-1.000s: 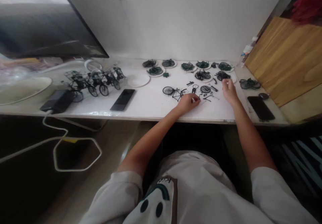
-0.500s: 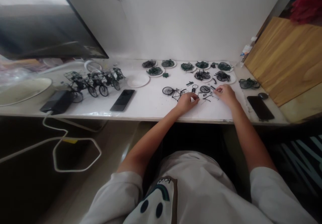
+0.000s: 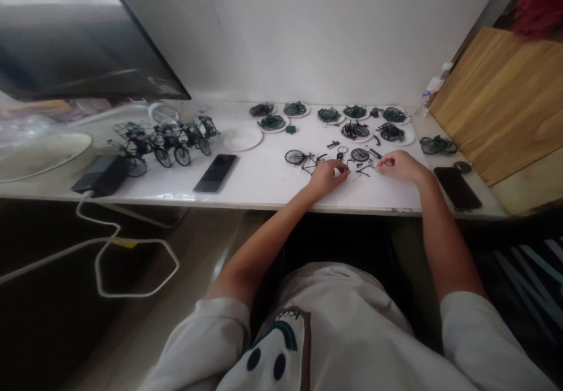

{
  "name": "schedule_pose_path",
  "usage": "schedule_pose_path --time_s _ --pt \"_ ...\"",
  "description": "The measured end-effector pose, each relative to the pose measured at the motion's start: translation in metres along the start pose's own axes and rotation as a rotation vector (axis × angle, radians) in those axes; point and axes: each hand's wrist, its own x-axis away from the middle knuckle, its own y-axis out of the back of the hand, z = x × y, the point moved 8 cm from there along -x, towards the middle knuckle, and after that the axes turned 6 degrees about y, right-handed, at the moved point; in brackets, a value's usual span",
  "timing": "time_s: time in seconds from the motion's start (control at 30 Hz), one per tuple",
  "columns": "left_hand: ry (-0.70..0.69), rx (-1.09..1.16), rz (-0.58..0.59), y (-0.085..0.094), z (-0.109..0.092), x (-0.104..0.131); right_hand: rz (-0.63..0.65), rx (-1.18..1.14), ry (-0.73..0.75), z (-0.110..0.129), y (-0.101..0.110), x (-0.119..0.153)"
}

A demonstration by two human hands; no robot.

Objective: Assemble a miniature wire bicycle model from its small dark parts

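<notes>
Miniature bicycle point(image 3: 309, 160), black, spoked wheel point(image 3: 295, 156) leftmost, between white tabletop point(image 3: 264, 180)'s front and back edges; grey wall point(image 3: 308, 39) behind; left hand point(image 3: 326, 179) and right hand point(image 3: 399, 166), grip indeterminable.

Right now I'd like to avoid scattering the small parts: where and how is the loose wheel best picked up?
Probably by opposite edges of the loose wheel, pinched from above: it lies flat on the white table, and a dark strip close on its right could hinder a sideways approach.

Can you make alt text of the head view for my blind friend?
A person's left hand and right hand reach among small dark bicycle parts on a white table. Model bicycles stand at left; plates of parts lie behind.
</notes>
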Motion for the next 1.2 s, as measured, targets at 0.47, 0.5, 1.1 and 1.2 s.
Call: schedule_pose_path --time_s 0.47,0.5,1.1,1.2 --pt "0.011 0.044 -0.016 0.002 -0.001 0.001 0.159 0.186 -0.046 -0.009 -0.023 -0.004" --pt "0.011 0.043 -0.017 0.003 -0.001 0.001 0.168 0.201 -0.041 -0.009 -0.024 -0.004" --pt "0.024 0.017 0.003 0.004 -0.005 0.002 0.197 0.283 -0.018 -0.014 -0.03 -0.007" --pt "0.02 0.021 -0.001 0.004 -0.005 0.002 0.208 0.284 -0.018 -0.012 -0.028 -0.006"
